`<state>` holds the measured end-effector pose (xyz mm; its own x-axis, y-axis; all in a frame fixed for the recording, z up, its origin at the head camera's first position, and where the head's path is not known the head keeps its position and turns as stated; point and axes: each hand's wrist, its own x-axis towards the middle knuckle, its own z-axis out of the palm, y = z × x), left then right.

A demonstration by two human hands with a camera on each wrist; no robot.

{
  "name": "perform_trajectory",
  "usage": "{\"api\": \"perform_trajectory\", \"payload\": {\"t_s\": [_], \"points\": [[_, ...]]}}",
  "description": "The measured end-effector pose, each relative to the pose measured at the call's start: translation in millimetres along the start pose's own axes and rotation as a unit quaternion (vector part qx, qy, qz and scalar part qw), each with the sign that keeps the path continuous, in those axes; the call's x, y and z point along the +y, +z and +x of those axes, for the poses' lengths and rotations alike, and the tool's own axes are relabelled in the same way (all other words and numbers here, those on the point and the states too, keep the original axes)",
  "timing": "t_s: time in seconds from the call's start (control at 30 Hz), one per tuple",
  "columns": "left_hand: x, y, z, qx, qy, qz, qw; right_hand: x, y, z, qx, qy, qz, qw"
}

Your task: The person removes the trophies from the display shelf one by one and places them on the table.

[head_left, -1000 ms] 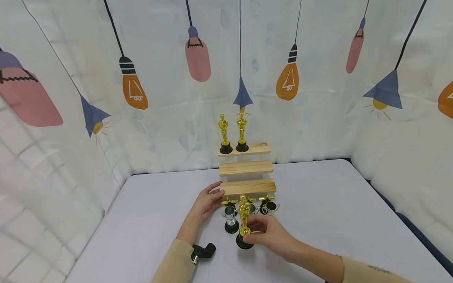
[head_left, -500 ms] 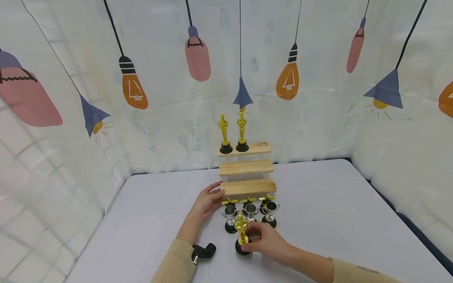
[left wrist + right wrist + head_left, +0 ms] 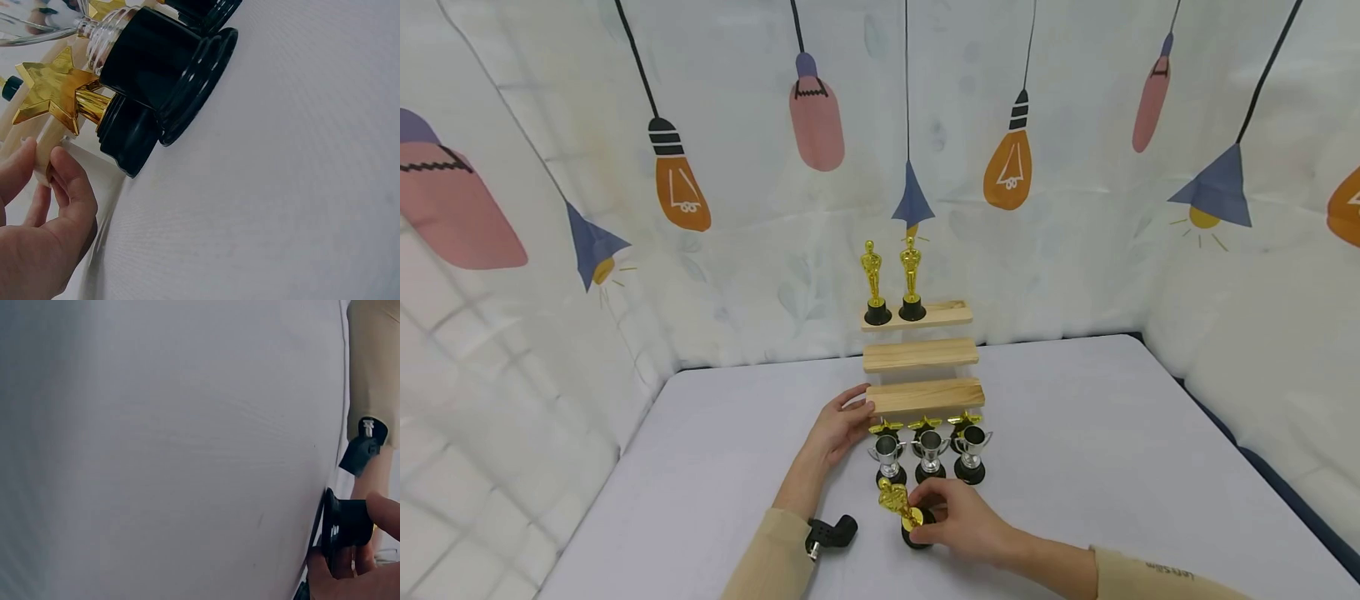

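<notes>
Several fingers (image 3: 936, 484) of the right hand (image 3: 967, 522) we see clamped on the base (image 3: 352, 521) of a tilted statuette (image 3: 893, 498), in front of three cups (image 3: 930, 447) and stars (image 3: 927, 424), while the left hand (image 3: 841, 427) pinches the end of the lowest shelf (image 3: 925, 397) and two more statuettes (image 3: 911, 273) stand on the top shelf (image 3: 950, 314).

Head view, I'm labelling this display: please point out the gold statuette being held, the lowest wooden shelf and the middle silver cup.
Held gold statuette (image 3: 896, 500): head view, on the figure's gold torso.
Lowest wooden shelf (image 3: 927, 397): head view, mid-board.
Middle silver cup (image 3: 930, 452): head view, on the bowl.
</notes>
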<state>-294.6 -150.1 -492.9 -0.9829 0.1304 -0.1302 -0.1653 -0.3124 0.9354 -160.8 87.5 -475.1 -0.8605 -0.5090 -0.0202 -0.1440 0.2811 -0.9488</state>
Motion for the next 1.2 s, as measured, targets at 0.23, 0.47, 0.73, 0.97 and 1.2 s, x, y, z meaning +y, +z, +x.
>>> {"api": "perform_trajectory", "payload": {"t_s": [0.23,0.47,0.73,0.97,1.2], "points": [[-0.1,0.7,0.3,-0.001,-0.004,0.007,1.0000,2,0,-0.8,0.010,-0.013,-0.057,0.9983],[0.7,1.7,0.2,0.003,-0.012,0.015,0.9998,7,7,4.8,0.032,-0.033,-0.064,0.9969],[3.4,1.0,0.3,0.009,-0.010,0.016,0.9998,2,14,16.0,0.038,-0.014,-0.038,0.9985],[3.0,-0.2,1.0,0.005,-0.010,0.005,0.9999,-1,21,22.5,0.058,-0.016,-0.041,0.9974],[1.7,0.0,1.0,0.010,-0.014,0.014,0.9997,1,22,26.4,0.066,-0.014,-0.065,0.9956]]}}
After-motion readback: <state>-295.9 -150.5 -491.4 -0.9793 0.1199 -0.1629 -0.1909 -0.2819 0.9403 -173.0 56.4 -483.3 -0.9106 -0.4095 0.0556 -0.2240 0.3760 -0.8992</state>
